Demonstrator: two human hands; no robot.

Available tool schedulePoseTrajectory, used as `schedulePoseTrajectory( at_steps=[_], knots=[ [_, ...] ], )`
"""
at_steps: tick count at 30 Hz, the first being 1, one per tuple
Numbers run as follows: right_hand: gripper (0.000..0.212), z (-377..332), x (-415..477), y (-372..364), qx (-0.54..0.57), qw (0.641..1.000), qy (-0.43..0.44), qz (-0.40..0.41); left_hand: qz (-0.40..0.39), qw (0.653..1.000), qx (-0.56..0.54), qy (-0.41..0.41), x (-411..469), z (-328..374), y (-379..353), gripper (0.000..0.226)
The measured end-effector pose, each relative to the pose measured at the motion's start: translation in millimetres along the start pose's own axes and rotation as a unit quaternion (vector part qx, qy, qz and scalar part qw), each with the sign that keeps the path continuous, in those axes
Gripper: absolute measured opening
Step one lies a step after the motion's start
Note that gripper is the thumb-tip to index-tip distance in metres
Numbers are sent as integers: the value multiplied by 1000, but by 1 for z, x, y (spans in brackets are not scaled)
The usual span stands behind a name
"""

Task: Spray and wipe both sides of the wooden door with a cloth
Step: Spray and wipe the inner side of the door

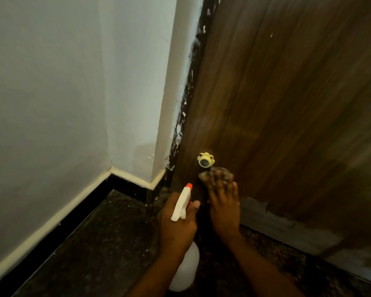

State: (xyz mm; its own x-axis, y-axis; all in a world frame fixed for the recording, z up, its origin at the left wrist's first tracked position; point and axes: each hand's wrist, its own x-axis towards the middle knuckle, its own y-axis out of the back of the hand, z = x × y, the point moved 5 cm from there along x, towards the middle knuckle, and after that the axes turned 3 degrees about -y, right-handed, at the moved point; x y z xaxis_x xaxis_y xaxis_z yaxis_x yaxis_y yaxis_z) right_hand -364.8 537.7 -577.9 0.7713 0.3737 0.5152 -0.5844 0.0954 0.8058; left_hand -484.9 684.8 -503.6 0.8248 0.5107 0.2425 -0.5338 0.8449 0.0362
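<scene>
Head view: we see the cloth (215, 175) pressed low against the wooden door (287, 103), just below a yellow doorstop (205, 160), under the spread fingers of our right hand (223, 207). Just beside it, our left hand (177, 221) grips a white spray bottle (183, 271), nozzle aimed at the door.

The wooden door (287, 103) stands on the right, the wall (51, 93) on the left, the floor (107, 243) below both; a door stopper (205, 160) sits on the door near its bottom left corner; just below it the right hand (224, 206) presses a cloth (215, 175) to the door; left of that, the left hand (177, 224) grips a spray bottle (183, 243) above the floor.
</scene>
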Motion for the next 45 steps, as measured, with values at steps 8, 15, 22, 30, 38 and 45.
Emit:
schedulePoseTrajectory(
  at_steps=[8, 15, 22, 30, 38, 45],
  knots=[
    [70, -87, 87, 28, -212, 947, 241, 19, 11, 999, 29, 17, 1, -14, 17, 35],
    [60, -77, 87, 45, -40, 991, 33, 120, -3, 999, 35, -10, 6, -21, 7, 40],
    [59, -30, 4, -41, -87, 989, 123, 0, -70, 997, 26, 20, 5, -20, -7, 41],
    [76, 88, -94, -28, 54, 956, -289, 6, -151, 986, 67, 29, -34, -23, -52, 31],
    [63, 28, -50, -35, 127, 983, -129, -8, -143, 989, 35, 29, -36, -22, -67, 36],
    [77, 95, -79, -17, 230, 826, -511, 61, -163, 986, 11, 44, -49, -15, -95, 43]
  ],
)
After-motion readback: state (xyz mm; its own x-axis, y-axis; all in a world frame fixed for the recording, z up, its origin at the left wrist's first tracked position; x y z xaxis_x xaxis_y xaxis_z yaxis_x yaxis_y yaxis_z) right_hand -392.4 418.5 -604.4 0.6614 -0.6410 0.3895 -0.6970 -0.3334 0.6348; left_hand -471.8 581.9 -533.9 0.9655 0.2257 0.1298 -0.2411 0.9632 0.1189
